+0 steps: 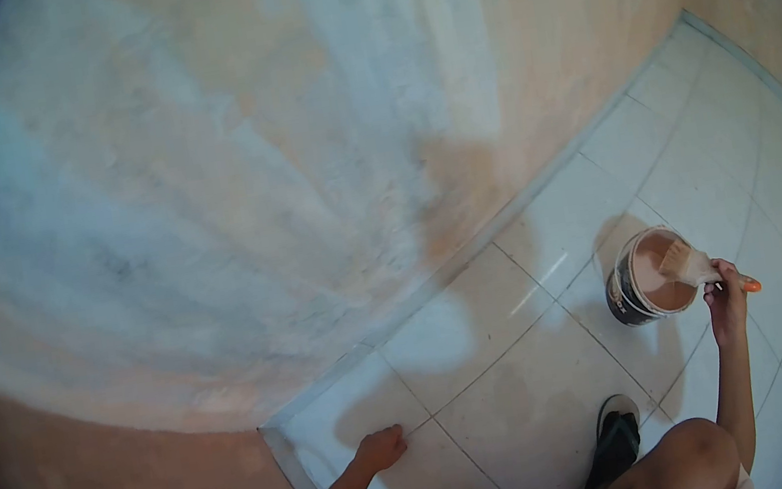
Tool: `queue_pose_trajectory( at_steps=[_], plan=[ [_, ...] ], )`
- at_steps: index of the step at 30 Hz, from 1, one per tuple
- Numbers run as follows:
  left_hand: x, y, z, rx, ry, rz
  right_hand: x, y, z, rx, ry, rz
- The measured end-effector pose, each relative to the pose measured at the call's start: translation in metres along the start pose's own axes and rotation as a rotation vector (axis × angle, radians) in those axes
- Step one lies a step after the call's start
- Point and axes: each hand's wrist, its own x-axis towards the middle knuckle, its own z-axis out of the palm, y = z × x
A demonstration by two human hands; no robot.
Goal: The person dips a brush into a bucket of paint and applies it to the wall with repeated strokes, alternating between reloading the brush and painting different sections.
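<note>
My right hand [726, 298] is closed round the handle of a wide paintbrush [692, 264], whose orange handle end sticks out past the fingers. The bristles are over the open mouth of a paint bucket [628, 288], overlapping the peach-coloured paint [654, 276] inside it. The bucket has a dark label and a pale, paint-smeared rim, and stands upright on the tiles. Off to the left, my left hand [382, 448] hangs over the floor with its fingers curled in, and nothing shows in it.
A wall [297, 157] with uneven peach and pale blue patches rises in front. Along its foot runs a grey skirting [473, 254]. Pale tiles cover the floor [512, 378]. My sandalled feet [615, 444] are below, and a darker peach wall [121, 467] is at left.
</note>
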Motion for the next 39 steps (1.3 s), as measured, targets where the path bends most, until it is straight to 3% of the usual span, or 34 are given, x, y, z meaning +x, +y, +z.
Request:
queue_pose_trajectory(
  at_steps=[2, 5, 7, 11, 14, 16, 18, 21, 26, 29, 33, 35, 39],
  plan=[
    [0.0, 0.001, 0.0, 0.011, -0.028, -0.012, -0.003, -0.029, 0.025, 0.099, -0.048, 0.048],
    [0.008, 0.001, -0.01, 0.063, -0.075, -0.001, -0.01, -0.088, 0.105, 0.016, -0.381, 0.0],
    [0.014, 0.004, -0.014, 0.155, -0.195, -0.008, -0.023, -0.107, 0.164, -0.078, -0.592, 0.058],
    [0.03, 0.006, -0.022, 0.254, -0.23, 0.022, -0.066, -0.134, 0.279, -0.3, -1.014, 0.232],
    [0.047, 0.013, -0.036, 0.279, -0.183, 0.013, -0.093, -0.144, 0.334, -0.27, -1.087, 0.162],
    [0.051, 0.027, -0.043, 0.271, -0.134, 0.054, -0.112, -0.144, 0.357, 0.057, -1.053, 0.023],
    [0.051, 0.039, -0.046, 0.239, -0.096, 0.047, -0.129, -0.141, 0.369, 0.072, -1.049, -0.044],
    [0.058, 0.042, -0.046, 0.198, -0.074, 0.101, -0.137, -0.125, 0.378, -0.121, -1.249, 0.01],
    [0.065, 0.03, -0.037, 0.289, -0.107, 0.168, -0.143, -0.056, 0.384, 0.024, -1.037, -0.022],
    [0.066, 0.03, -0.04, 0.275, -0.086, 0.14, -0.153, -0.02, 0.38, 0.212, -0.722, -0.017],
    [0.065, 0.027, -0.039, 0.276, -0.08, 0.15, -0.164, -0.027, 0.385, 0.267, -0.575, -0.117],
    [0.06, 0.029, -0.039, 0.248, -0.061, 0.16, -0.161, -0.05, 0.394, 0.318, -0.546, -0.368],
    [0.054, 0.032, -0.041, 0.268, -0.092, 0.129, -0.155, -0.059, 0.406, 0.386, -0.522, -0.441]
  ],
)
